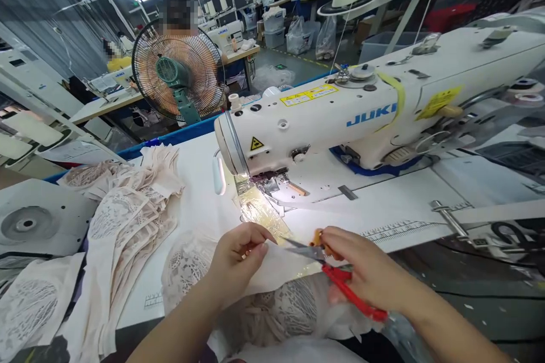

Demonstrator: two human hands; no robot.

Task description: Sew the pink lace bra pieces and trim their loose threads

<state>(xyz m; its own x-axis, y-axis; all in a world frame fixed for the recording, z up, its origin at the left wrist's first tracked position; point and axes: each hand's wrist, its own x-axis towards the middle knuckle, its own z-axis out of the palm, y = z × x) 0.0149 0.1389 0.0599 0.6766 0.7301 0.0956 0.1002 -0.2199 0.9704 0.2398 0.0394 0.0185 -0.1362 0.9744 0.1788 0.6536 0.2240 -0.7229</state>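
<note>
My left hand (238, 255) pinches the edge of a pale lace fabric piece (281, 306) lying at the table's front. My right hand (361, 272) grips red-handled thread snips (340, 281), their metal blades pointing left toward the pinched fabric edge. Both hands sit just in front of the needle area of a white JUKI sewing machine (366, 113). A shiny clear strip (259, 212) runs from under the presser foot toward my hands.
A stack of lace fabric pieces (128, 221) lies on the white table (196, 204) to the left. A standing fan (179, 76) is behind the table, with people seated at other sewing stations beyond. A thread stand base (29, 221) sits far left.
</note>
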